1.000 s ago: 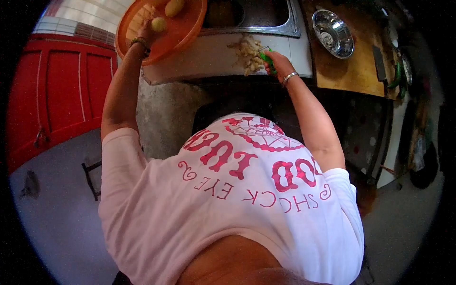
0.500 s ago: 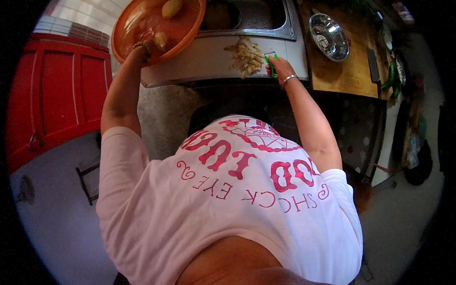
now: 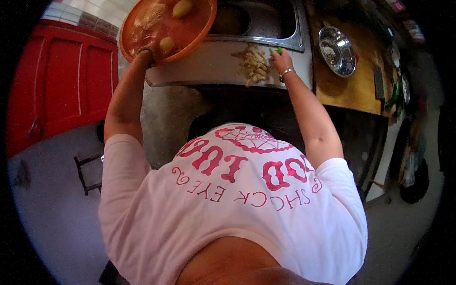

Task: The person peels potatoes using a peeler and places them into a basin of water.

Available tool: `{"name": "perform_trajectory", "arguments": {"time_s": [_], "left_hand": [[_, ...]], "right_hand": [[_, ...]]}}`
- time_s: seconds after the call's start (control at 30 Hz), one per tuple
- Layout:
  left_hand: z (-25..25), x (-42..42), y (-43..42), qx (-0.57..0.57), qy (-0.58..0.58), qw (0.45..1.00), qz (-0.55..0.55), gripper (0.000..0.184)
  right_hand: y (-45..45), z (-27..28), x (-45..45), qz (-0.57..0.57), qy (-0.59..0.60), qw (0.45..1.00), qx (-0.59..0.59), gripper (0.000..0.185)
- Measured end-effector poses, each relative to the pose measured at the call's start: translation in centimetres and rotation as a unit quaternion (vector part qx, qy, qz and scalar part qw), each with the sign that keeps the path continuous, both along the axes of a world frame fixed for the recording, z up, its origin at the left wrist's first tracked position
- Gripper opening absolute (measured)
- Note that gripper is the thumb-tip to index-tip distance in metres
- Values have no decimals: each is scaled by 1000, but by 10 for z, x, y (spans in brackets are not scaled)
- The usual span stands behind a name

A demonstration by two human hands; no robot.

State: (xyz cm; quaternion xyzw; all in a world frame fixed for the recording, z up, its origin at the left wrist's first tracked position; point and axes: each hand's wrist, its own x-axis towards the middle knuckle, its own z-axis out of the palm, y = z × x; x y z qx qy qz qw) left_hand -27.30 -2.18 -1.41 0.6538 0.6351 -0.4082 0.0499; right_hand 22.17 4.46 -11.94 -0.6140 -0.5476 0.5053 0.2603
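My left hand (image 3: 148,40) is under the water in the orange basin (image 3: 209,29) at the upper left; its fingers are blurred by the water. Two pale, potato-like pieces lie in the basin: one (image 3: 166,45) just right of my left hand, the other (image 3: 182,8) farther back. My right hand (image 3: 281,59) is closed around a green peeler (image 3: 279,50) above the white counter (image 3: 213,64). Left of this hand lies a heap of peelings (image 3: 254,64).
Behind the counter's edge is a steel sink (image 3: 270,40). To the right, a wooden board (image 3: 349,92) bears a shiny metal bowl (image 3: 337,51) and a dark flat object (image 3: 378,81). Green peppers (image 3: 393,95) lie beyond. A red door (image 3: 66,80) stands at the left.
My left hand has gone deeper into the basin's water and nearer its front rim. My right hand has turned with the peeler, which now points back toward the sink. The view has shifted slightly.
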Motion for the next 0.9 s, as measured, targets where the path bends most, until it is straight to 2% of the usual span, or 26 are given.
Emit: {"name": "perform_trajectory", "arguments": {"time_s": [0.07, 0.1, 0.13, 0.17, 0.2, 0.23, 0.27, 0.3, 0.33, 0.37, 0.43, 0.47, 0.5, 0.53, 0.57, 0.6, 0.67, 0.7, 0.73, 0.8, 0.83, 0.87, 0.9], "left_hand": [[-27, 18, 23, -116, 165, 980, -6, 54], [-4, 19, 4, 2, 13, 997, 80, 47], [6, 17, -9, 67, -54, 988, 130, 44], [15, 15, -21, 132, -127, 968, 171, 41], [4, 16, -31, 109, 115, 986, -52, 44], [-3, 11, -30, 81, 234, 956, -159, 45], [-8, 8, -28, 62, 349, 897, -263, 46], [-8, 3, -13, 11, 243, 955, -168, 47], [-10, -1, 0, -41, 130, 988, -71, 47], [-8, 1, 5, -92, 11, 995, 28, 48], [-9, 13, 12, -136, 56, 989, 9, 47], [1, 23, 10, -159, 75, 984, 1, 46], [13, 33, 7, -182, 94, 979, -8, 46], [50, 47, -2, -27, -113, 979, 169, 55], [53, 46, -2, 50, -209, 942, 259, 60], [56, 45, -1, 128, -308, 882, 332, 65], [20, 21, 11, 107, -217, 917, 317, 78], [19, 22, 4, 107, -219, 916, 318, 78], [16, 26, -10, 208, -259, 910, 248, 79], [9, 19, -7, 310, -299, 886, 169, 79], [4, 12, 2, 253, -294, 896, 216, 75], [-4, 7, 5, 200, -287, 900, 259, 70], [22, 23, -2, 230, -361, 841, 329, 55]], "right_hand": [[-17, 63, -7, -115, -156, 975, 105, 35], [-19, 61, -3, -62, -179, 975, 112, 31], [-16, 56, 4, -8, -201, 972, 122, 27], [-12, 44, 10, -33, -154, 979, 130, 21], [-9, 43, 8, -58, -109, 983, 138, 16], [-6, 42, 9, -50, -102, 983, 142, 16], [-7, 50, 9, -28, -86, 992, 92, 16], [-6, 57, 9, -9, -72, 997, 42, 17], [-7, 63, 9, -6, -69, 997, 41, 17], [-10, 70, 9, -17, -97, 992, 77, 17], [-2, 66, 13, -37, -151, 975, 158, 17], [1, 70, 12, -34, -154, 975, 157, 17], [1, 78, 7, -5, -40, 999, 36, 17], [1, 85, 2, 21, 74, 993, -87, 16], [3, 91, -3, 19, 136, 982, -133, 18], [2, 105, -10, 19, 134, 982, -134, 18], [2, 132, -26, 8, 190, 975, -112, 19], [5, 138, -34, 11, 185, 976, -112, 18], [6, 139, -40, 10, 183, 977, -112, 18], [16, 140, -52, 54, -20, 998, -15, 28], [23, 137, -57, 100, -156, 978, 90, 33], [31, 122, -61, 97, -158, 978, 97, 33], [43, 102, -65, 120, -212, 955, 167, 33]]}}
